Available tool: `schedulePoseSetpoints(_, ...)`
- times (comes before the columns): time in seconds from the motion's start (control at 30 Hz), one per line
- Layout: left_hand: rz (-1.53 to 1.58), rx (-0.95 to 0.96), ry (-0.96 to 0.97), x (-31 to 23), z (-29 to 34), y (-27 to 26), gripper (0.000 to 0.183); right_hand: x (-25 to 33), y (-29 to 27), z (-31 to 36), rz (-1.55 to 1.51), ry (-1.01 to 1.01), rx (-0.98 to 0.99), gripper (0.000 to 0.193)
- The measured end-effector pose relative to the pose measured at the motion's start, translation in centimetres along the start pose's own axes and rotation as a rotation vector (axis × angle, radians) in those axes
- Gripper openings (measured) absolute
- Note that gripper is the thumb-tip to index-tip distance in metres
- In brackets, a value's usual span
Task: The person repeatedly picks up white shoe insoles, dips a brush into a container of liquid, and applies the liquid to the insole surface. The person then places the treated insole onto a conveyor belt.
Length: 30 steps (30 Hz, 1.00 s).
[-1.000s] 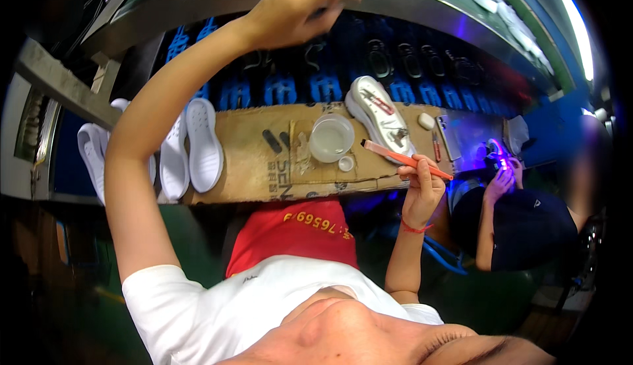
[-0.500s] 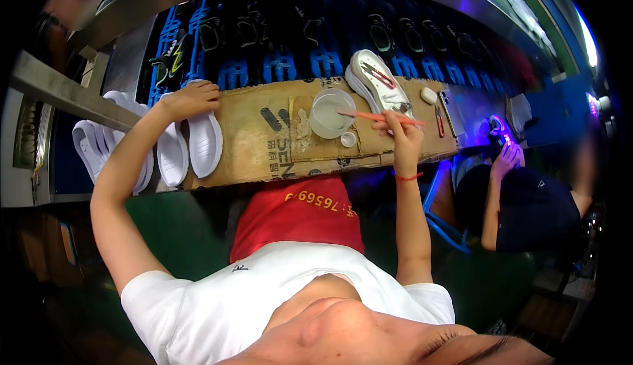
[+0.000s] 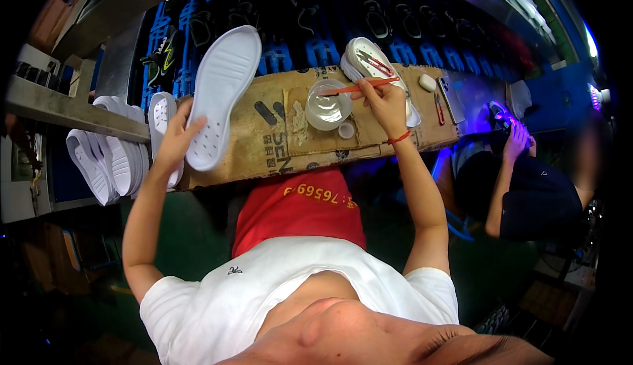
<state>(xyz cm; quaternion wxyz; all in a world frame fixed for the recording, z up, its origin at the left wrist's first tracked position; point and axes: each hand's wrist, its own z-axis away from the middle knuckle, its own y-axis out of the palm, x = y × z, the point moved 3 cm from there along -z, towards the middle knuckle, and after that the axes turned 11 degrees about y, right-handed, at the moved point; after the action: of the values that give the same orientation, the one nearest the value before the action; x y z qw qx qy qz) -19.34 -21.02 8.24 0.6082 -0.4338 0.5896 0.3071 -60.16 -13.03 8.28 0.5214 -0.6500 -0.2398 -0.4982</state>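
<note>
My left hand (image 3: 175, 134) grips a white shoe sole (image 3: 227, 88) by its edge and holds it raised and tilted over the left of the cardboard. In my right hand (image 3: 384, 106), fingers pinched, is a slim orange-handled brush (image 3: 347, 90). The brush's far end reaches over a translucent bowl (image 3: 328, 122) with clear liquid inside; the very tip is hard to make out. Close to the bowl sits a small white cap (image 3: 345, 130). Beyond my right hand, a stack of white soles (image 3: 356, 52) carries a pair of red-handled snips (image 3: 376, 63).
More white soles (image 3: 109, 160) stand in rows at the left beside a metal bar (image 3: 79, 108). Cardboard (image 3: 254, 160) covers the bench. At right lie a white case (image 3: 428, 83), a red cutter (image 3: 440, 109) and a phone (image 3: 453, 101). Shoes on blue racks (image 3: 323, 54) line the back; a co-worker (image 3: 541, 187) sits at right.
My left hand has lifted a sole from the left row and tilted it up. My right hand has shifted slightly left and up with the brush, still over the bowl.
</note>
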Motion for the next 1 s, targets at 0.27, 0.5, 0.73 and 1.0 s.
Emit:
schedulePoseSetpoints(0.27, 1.131, 0.003, -0.326, 2.6, 5.5, 6.2, 0.065, -2.2, -1.6, 0.0, -0.394, 0.337, 0.203, 0.027)
schedulePoseSetpoints(0.5, 1.059, 0.135, -0.517, 0.2, 6.0, 9.0, 0.065, 4.4, 1.1, 0.8, -0.552, 0.198, 0.407, 0.028)
schedulePoseSetpoints(0.73, 1.251, 0.307, -0.587, -0.9, 5.8, 9.9, 0.071, 12.3, 4.3, 0.7, 0.023, -0.633, 0.527, 0.013)
schedulePoseSetpoints(1.0, 1.343, 0.346, -0.540, -0.9, 5.2, 11.3, 0.073, 13.3, 1.8, -3.1, 0.252, -0.729, 0.470, 0.014)
